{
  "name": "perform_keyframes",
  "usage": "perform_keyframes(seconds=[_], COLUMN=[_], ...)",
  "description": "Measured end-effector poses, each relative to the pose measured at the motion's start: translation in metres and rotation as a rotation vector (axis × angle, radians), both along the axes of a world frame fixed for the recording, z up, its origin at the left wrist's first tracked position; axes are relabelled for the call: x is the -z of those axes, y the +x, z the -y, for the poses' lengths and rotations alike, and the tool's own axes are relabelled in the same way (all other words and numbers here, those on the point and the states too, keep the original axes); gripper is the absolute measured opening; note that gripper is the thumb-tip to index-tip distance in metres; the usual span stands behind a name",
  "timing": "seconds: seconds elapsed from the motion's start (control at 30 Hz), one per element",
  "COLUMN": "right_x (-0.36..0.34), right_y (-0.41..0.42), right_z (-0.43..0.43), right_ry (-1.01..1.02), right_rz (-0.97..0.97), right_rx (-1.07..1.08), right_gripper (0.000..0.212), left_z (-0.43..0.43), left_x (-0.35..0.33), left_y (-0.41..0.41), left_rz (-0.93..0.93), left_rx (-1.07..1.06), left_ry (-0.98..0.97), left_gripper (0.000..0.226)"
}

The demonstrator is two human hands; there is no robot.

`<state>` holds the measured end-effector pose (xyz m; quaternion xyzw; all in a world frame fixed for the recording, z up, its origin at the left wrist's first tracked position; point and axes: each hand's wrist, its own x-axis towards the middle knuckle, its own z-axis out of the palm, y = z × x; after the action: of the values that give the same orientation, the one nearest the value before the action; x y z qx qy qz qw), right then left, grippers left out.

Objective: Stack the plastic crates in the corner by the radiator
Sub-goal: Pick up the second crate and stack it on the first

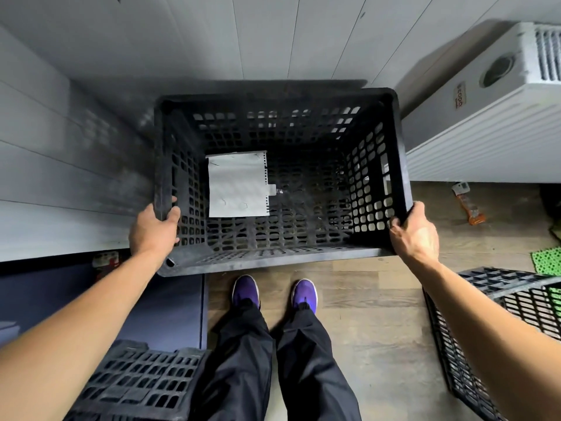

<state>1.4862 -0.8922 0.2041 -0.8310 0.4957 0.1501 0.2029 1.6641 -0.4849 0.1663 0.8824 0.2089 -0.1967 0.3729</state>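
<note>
The black crate (282,177) sits open side up in the corner, its far rim close to the panelled wall (273,34) and its right side just beside the white radiator (485,126); whether it rests on the floor or hangs slightly above it cannot be told from the head view. A sheet of white paper (238,185) lies on the crate's perforated bottom, left of its middle. The left hand (153,230) clasps the crate's left rim near the front corner, thumb hooked over the inside of the wall and the other fingers wrapped outside, out of sight. The right hand (414,230) grips the crate's right rim at the matching spot, fingers curled over the edge and pressed together. The crate's long axis runs left to right across the person's stance, so it lies straight ahead of both hands, each equally near its own end. Two more crates wait behind this one, on the person's side: one (136,381) low and to the crate's left by the person's leg, another (498,329) tilted to the crate's right on the wooden floor (364,314). An orange tool (469,205) lies on the floor just right of the crate, below the radiator. Judging by this, the first crate is being seated, and the next move likely calls for letting go squarely and turning for a second crate to set on top with the same left-to-right alignment.
</note>
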Motion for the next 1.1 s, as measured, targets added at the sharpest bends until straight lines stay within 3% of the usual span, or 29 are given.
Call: perform_keyframes(seconds=[0.47,0.67,0.83,1.1], right_x=[-0.006,-0.011,-0.009,-0.008], right_y=[0.004,0.012,0.013,0.009], right_z=[0.005,0.021,0.017,0.012], right_ry=[0.037,0.112,0.12,0.195], right_rz=[0.137,0.066,0.037,0.123], right_rx=[0.078,0.012,-0.009,0.047], right_gripper=[0.018,0.028,0.03,0.017], left_z=[0.002,0.022,0.021,0.022], left_x=[-0.01,-0.011,-0.007,-0.007], left_y=[0.011,0.033,0.035,0.028], left_rz=[0.035,-0.009,-0.051,-0.048], left_rx=[-0.048,-0.003,0.006,-0.007], left_ry=[-0.134,-0.218,-0.194,-0.039], left_gripper=[0.016,0.018,0.033,0.016])
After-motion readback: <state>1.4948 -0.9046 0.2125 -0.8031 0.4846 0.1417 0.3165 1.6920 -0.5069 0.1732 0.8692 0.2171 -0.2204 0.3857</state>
